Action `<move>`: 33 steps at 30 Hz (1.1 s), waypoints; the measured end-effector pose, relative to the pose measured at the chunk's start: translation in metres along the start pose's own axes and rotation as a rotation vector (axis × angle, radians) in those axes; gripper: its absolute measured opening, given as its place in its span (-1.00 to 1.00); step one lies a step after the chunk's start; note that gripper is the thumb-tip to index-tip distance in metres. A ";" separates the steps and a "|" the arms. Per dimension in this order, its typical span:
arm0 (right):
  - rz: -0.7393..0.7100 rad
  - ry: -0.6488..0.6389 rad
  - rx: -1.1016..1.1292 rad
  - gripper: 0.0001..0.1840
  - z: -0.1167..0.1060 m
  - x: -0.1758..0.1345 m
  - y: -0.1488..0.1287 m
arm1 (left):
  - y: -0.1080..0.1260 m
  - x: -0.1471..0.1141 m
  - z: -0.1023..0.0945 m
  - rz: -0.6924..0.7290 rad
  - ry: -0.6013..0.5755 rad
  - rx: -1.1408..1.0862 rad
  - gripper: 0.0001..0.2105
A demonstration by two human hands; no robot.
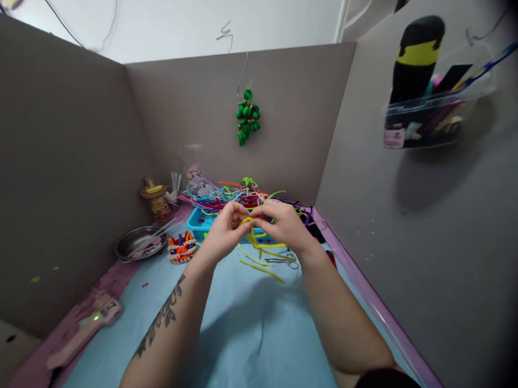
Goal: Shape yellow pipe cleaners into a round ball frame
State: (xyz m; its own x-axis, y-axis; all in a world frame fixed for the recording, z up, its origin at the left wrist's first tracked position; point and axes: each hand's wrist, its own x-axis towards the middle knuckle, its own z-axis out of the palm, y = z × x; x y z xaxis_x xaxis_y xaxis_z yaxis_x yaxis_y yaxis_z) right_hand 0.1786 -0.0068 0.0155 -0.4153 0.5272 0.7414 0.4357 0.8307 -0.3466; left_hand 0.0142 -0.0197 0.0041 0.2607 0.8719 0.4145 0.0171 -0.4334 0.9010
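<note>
Both of my hands meet over the middle of the table and pinch yellow pipe cleaners (252, 237), whose loose ends hang down below the fingers. My left hand (228, 227) closes on them from the left, and my right hand (279, 222) grips from the right with thumb and fingertips. The fingers hide the part being held. Beneath the hands, loose yellow pipe cleaner pieces (262, 269) lie on the blue cloth beside a pair of scissors (288, 262). Just behind is a blue tray (194, 221) heaped with many-coloured pipe cleaners (224, 197).
To the left are a metal bowl (125, 246), a coiled colourful pipe cleaner piece (181, 249), a yellow-lidded cup (156, 201) and a pink glue gun (90, 327) with a green light. Grey partitions surround the table; a green ornament (247, 119) and a clear bin (425, 118) hang there.
</note>
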 end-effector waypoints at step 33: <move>0.491 0.290 0.624 -0.47 -0.003 0.001 0.018 | -0.007 0.008 -0.009 -0.149 0.407 -0.300 -0.65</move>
State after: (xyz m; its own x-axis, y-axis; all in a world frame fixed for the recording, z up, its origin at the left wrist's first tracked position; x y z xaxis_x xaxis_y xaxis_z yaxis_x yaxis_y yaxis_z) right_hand 0.1887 0.0085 0.0117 -0.0352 0.8580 0.5124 -0.0429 0.5109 -0.8586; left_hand 0.0073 -0.0074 0.0025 -0.1208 0.9630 0.2411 -0.2673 -0.2654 0.9264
